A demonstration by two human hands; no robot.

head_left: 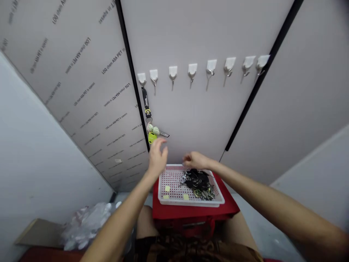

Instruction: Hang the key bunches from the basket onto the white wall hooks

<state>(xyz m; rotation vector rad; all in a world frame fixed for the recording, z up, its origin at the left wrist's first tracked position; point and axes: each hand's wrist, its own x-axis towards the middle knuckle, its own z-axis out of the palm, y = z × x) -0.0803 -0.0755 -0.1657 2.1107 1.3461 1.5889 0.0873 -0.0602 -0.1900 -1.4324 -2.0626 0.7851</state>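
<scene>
My left hand [157,159] is raised with its fingers spread, just below a keyring bunch on a black lanyard [146,102]. The lanyard hangs from the leftmost of a row of several white adhesive wall hooks [192,69], and a green tag [152,137] dangles at its end. My right hand [195,160] reaches over the far rim of a white perforated plastic tray [191,201], with its fingers bunched above a heap of dark keys and keychains [197,183]. Nothing shows in either hand, though my right fingers may hide something small.
The tray rests on a red box [174,211] on my lap, and small yellow-green paper squares [167,188] lie in it. Printed grey panels with black strips stand ahead. A plastic bag [84,226] and cardboard [40,233] lie at lower left.
</scene>
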